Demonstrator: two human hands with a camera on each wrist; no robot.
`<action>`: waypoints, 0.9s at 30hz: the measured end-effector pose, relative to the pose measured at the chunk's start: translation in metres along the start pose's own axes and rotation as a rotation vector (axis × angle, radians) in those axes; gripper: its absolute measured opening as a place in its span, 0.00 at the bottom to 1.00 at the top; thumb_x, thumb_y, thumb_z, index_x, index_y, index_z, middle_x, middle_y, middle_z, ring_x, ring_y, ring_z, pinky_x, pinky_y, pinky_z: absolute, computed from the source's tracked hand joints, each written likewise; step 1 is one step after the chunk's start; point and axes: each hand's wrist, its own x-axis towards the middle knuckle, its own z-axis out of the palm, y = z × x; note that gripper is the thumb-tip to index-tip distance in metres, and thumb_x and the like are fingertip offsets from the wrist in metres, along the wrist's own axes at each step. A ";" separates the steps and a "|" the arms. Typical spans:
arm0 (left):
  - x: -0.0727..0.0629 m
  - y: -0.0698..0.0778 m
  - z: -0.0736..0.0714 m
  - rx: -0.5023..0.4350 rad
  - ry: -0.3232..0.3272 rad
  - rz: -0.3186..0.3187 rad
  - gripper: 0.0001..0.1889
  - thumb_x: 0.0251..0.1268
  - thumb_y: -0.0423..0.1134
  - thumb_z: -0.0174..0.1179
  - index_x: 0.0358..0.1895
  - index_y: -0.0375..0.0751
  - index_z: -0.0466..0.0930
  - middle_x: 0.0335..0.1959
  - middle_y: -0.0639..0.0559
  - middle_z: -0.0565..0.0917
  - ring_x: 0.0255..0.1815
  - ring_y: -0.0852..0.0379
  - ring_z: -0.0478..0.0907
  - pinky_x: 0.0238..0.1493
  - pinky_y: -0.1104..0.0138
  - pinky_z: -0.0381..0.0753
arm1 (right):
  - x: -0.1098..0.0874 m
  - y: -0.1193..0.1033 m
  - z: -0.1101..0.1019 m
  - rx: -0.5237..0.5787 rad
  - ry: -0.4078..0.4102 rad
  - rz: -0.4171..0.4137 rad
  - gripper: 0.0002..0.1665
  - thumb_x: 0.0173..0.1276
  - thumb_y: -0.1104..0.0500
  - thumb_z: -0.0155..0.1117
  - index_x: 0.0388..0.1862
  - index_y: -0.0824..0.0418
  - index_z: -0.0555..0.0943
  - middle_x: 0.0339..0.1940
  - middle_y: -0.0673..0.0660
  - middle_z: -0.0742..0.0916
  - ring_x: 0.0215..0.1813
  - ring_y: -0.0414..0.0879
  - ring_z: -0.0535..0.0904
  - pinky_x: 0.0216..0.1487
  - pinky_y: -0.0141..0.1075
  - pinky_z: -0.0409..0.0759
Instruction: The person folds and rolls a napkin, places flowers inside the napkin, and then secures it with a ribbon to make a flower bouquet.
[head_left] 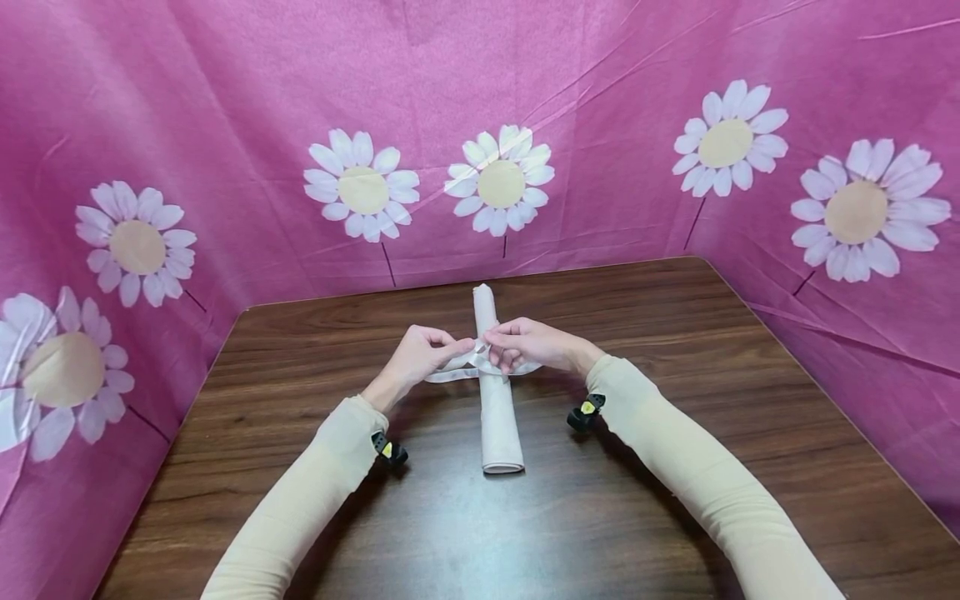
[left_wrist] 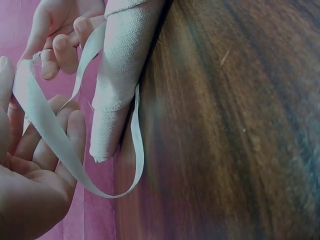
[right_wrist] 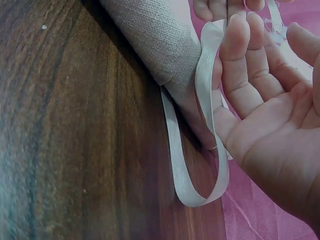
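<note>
A rolled pale cloth (head_left: 501,425) lies on the table, its length pointing away from me. Around its middle runs a narrow white ribbon (head_left: 452,377), which loops out loosely on both sides. My left hand (head_left: 415,358) pinches the ribbon between thumb and forefinger, just above the roll. Opposite it, my right hand (head_left: 536,342) holds the ribbon near a frayed end at its thumb and forefinger, the other fingers loosely bent. In the right wrist view, a ribbon loop (right_wrist: 175,150) comes from under the roll and rises beside the right fingers. The exact crossing of the ribbon is partly hidden by the fingers.
The dark wood-grain table (head_left: 600,533) carries the roll. A pink curtain (head_left: 600,75) with large white daisies surrounds its back and sides. A small black device (head_left: 585,412) is strapped at each wrist, over pale sleeves.
</note>
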 end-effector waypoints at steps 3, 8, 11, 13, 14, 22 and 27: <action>0.000 0.000 0.001 -0.012 -0.014 -0.001 0.15 0.61 0.48 0.74 0.24 0.40 0.89 0.18 0.57 0.81 0.26 0.61 0.72 0.25 0.71 0.69 | 0.001 0.000 0.001 -0.020 0.008 0.005 0.20 0.84 0.53 0.48 0.50 0.69 0.80 0.32 0.56 0.82 0.31 0.46 0.79 0.36 0.35 0.79; 0.000 0.000 0.002 -0.025 -0.036 0.004 0.15 0.62 0.46 0.73 0.24 0.40 0.89 0.17 0.57 0.80 0.25 0.61 0.72 0.24 0.71 0.68 | 0.002 0.000 0.002 -0.033 0.009 -0.001 0.24 0.83 0.52 0.50 0.45 0.76 0.76 0.30 0.56 0.81 0.31 0.45 0.77 0.37 0.36 0.80; 0.000 -0.001 0.002 -0.020 -0.041 0.003 0.15 0.62 0.46 0.73 0.24 0.40 0.89 0.17 0.57 0.81 0.24 0.61 0.72 0.24 0.71 0.68 | 0.002 -0.001 0.003 -0.042 0.006 -0.007 0.25 0.83 0.52 0.52 0.44 0.78 0.74 0.30 0.56 0.81 0.31 0.45 0.77 0.37 0.36 0.80; 0.000 -0.002 0.002 -0.014 -0.046 0.000 0.15 0.63 0.47 0.73 0.25 0.40 0.89 0.17 0.58 0.81 0.25 0.61 0.72 0.24 0.71 0.68 | 0.002 -0.002 0.004 -0.043 0.009 -0.011 0.25 0.82 0.53 0.53 0.43 0.79 0.74 0.30 0.56 0.80 0.31 0.45 0.77 0.37 0.36 0.80; 0.000 -0.002 0.002 -0.011 -0.050 -0.001 0.15 0.63 0.48 0.72 0.25 0.40 0.89 0.18 0.58 0.81 0.25 0.61 0.72 0.24 0.71 0.68 | 0.002 -0.002 0.004 -0.041 0.011 -0.012 0.24 0.82 0.54 0.53 0.43 0.78 0.74 0.30 0.56 0.80 0.31 0.45 0.77 0.37 0.36 0.80; -0.001 -0.002 0.001 -0.149 -0.083 -0.060 0.20 0.70 0.51 0.66 0.37 0.34 0.90 0.27 0.52 0.86 0.32 0.61 0.79 0.34 0.71 0.78 | 0.002 -0.004 0.003 -0.002 0.068 0.007 0.17 0.80 0.56 0.56 0.45 0.72 0.78 0.28 0.55 0.79 0.28 0.44 0.78 0.33 0.32 0.78; -0.001 0.000 -0.001 -0.383 -0.131 -0.088 0.21 0.73 0.42 0.63 0.54 0.23 0.80 0.43 0.41 0.89 0.44 0.55 0.87 0.49 0.60 0.84 | 0.002 -0.005 0.002 0.010 0.062 0.009 0.13 0.81 0.57 0.54 0.41 0.67 0.77 0.28 0.55 0.78 0.28 0.44 0.77 0.31 0.32 0.76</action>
